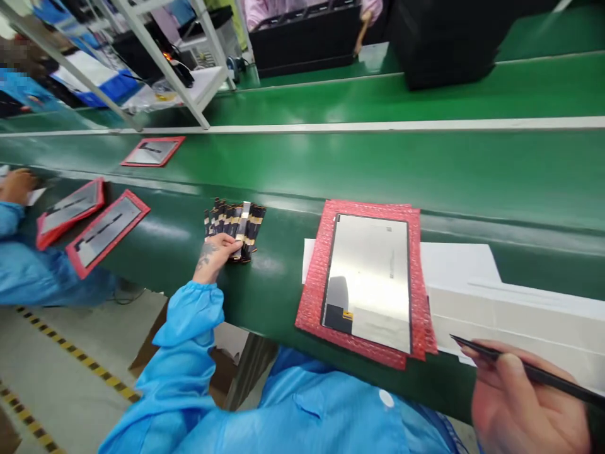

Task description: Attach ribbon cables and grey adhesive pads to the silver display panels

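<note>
At the near edge of the green bench, my left hand reaches into a fanned pile of dark flex cables with gold-coloured ends. Its thumb and fingers are closed on a flex cable with a pale silvery face. My right hand, low on the right, grips black tweezers whose fine tip points left. Between my hands lies a silvery display panel with a dark, gold-marked patch at its lower left corner. Pink bubble-wrap sheets lie under the panel.
White sheets lie right of the panel. More panels on pink wrap, such as one panel, are on the left. A co-worker's hand is at far left. Black trays and a white rack stand at the back.
</note>
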`<state>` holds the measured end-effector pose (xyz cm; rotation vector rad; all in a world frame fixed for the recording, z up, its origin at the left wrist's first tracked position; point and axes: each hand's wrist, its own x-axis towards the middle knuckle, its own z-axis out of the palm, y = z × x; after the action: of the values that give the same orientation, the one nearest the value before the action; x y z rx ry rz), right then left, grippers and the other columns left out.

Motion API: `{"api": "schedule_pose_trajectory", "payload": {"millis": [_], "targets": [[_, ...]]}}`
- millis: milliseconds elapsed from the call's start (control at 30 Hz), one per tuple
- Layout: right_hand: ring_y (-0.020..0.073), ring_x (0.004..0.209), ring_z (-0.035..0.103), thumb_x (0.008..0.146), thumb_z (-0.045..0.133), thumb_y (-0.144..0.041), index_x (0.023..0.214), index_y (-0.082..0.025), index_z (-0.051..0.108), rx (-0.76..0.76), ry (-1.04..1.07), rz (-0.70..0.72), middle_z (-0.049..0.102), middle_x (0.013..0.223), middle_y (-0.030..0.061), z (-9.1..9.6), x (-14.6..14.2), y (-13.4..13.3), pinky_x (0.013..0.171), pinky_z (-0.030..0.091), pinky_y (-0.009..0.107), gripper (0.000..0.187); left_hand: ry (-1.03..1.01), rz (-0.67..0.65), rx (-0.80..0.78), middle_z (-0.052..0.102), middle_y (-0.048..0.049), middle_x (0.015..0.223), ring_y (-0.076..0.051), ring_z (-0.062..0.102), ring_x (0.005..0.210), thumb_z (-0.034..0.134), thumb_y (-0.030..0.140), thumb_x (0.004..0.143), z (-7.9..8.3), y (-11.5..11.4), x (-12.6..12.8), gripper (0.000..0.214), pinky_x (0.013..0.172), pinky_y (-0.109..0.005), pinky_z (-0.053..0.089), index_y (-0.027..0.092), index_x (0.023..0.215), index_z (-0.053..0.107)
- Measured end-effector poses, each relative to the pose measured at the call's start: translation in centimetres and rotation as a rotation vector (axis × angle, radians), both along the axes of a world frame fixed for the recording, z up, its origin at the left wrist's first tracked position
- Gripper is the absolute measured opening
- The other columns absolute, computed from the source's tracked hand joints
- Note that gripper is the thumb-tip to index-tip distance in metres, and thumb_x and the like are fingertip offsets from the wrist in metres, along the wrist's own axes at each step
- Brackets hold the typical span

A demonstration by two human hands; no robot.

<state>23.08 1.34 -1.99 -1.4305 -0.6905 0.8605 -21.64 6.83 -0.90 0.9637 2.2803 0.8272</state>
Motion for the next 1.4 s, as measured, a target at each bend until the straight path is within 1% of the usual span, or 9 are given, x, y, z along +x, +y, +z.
{"api": "schedule_pose_trajectory", "payload": {"millis": [233, 400, 567, 733, 833, 967, 1067, 1267, 1400], "targets": [[0.0196, 0.066, 0.066, 0.061, 0.087, -0.041, 0.076, -0.024, 0.068, 0.044, 0.046, 0.014, 0.070, 0.073, 0.0016, 1.6, -1.1, 0.8, 0.065, 0.055, 0.036, 0.030, -0.019, -0.011, 0.006, 0.059, -0.0002, 0.054, -0.019, 0.059, 0.052, 0.077, 0.049, 0.070, 0.2, -0.5, -1.4, 0.034, 0.052, -0.030, 0.044, 0.023, 0.066, 0.055], [0.0212, 0.069, 0.066, 0.070, 0.080, -0.036, 0.072, -0.025, 0.068, 0.099, 0.035, 0.096, 0.069, 0.075, 0.0027, 1.9, -0.9, 0.9, 0.069, 0.057, 0.040, 0.017, 0.127, -0.223, 0.251, 0.050, -0.0014, 0.049, -0.017, 0.046, 0.048, 0.080, 0.046, 0.072, 3.2, -1.3, -1.2, 0.033, 0.046, -0.032, 0.030, 0.027, 0.055, 0.059], [0.0225, 0.075, 0.066, 0.080, 0.072, -0.038, 0.072, -0.026, 0.075, 0.037, -0.050, 0.425, 0.070, 0.090, 0.0082, 3.7, -2.4, 1.5, 0.063, 0.055, 0.035, 0.016, -0.263, -0.226, 0.478, 0.065, -0.0010, 0.070, -0.015, 0.058, 0.068, 0.083, 0.038, 0.071, 6.1, -2.9, 7.7, 0.020, 0.059, -0.027, 0.046, 0.023, 0.065, 0.071], [0.0238, 0.081, 0.065, 0.076, 0.076, -0.054, 0.086, -0.022, 0.075, -0.363, -0.098, 1.050, 0.070, 0.084, 0.0054, 5.3, -6.1, 3.4, 0.074, 0.054, 0.035, 0.033, -0.854, -0.398, 0.171, 0.071, -0.0028, 0.070, -0.015, 0.064, 0.065, 0.084, 0.041, 0.069, 3.7, -3.2, 18.5, 0.028, 0.061, -0.026, 0.052, 0.016, 0.073, 0.074], [0.0224, 0.077, 0.062, 0.073, 0.075, -0.063, 0.084, -0.019, 0.071, -0.412, -0.046, 1.111, 0.068, 0.081, 0.0040, 5.2, -7.0, 4.6, 0.073, 0.053, 0.035, 0.046, -1.011, -0.384, 0.167, 0.070, -0.0026, 0.070, -0.014, 0.064, 0.065, 0.085, 0.042, 0.067, 2.4, -2.8, 21.2, 0.031, 0.062, -0.024, 0.052, 0.015, 0.071, 0.070], [0.0194, 0.068, 0.057, 0.070, 0.077, -0.063, 0.072, -0.020, 0.065, -0.436, -0.100, 1.132, 0.063, 0.070, 0.0017, 4.8, -6.5, 5.8, 0.064, 0.049, 0.033, 0.045, -1.003, -0.404, 0.131, 0.063, -0.0003, 0.063, -0.011, 0.056, 0.056, 0.084, 0.041, 0.069, 2.2, -2.3, 21.5, 0.032, 0.054, -0.022, 0.047, 0.016, 0.066, 0.064], [0.0199, 0.069, 0.058, 0.073, 0.074, -0.061, 0.075, -0.019, 0.069, -0.462, -0.120, 1.248, 0.064, 0.071, 0.0022, 4.3, -6.0, 6.6, 0.065, 0.048, 0.033, 0.043, -0.857, -0.535, 0.146, 0.062, -0.0008, 0.064, -0.013, 0.057, 0.056, 0.072, 0.039, 0.082, 1.7, -2.5, 20.9, 0.027, 0.055, -0.025, 0.049, 0.017, 0.068, 0.065], [0.0241, 0.077, 0.062, 0.084, 0.062, -0.045, 0.081, -0.019, 0.071, -0.360, -0.404, 1.224, 0.068, 0.081, 0.0062, 2.1, -5.5, 7.9, 0.071, 0.051, 0.036, 0.027, 0.223, -0.811, 0.609, 0.069, -0.0084, 0.088, -0.019, 0.063, 0.081, 0.052, 0.021, 0.097, -1.3, -5.5, 19.4, 0.024, 0.072, -0.033, 0.054, 0.014, 0.104, 0.074], [0.0253, 0.092, 0.064, 0.087, 0.060, -0.029, 0.081, -0.021, 0.072, -0.148, -0.576, 1.188, 0.065, 0.101, 0.0094, 1.4, -5.6, 7.9, 0.082, 0.054, 0.039, 0.016, 0.455, -0.920, 0.667, 0.068, -0.0081, 0.095, -0.020, 0.061, 0.088, 0.052, 0.020, 0.096, -2.7, -7.1, 18.8, 0.025, 0.076, -0.033, 0.054, 0.018, 0.111, 0.072]]}}
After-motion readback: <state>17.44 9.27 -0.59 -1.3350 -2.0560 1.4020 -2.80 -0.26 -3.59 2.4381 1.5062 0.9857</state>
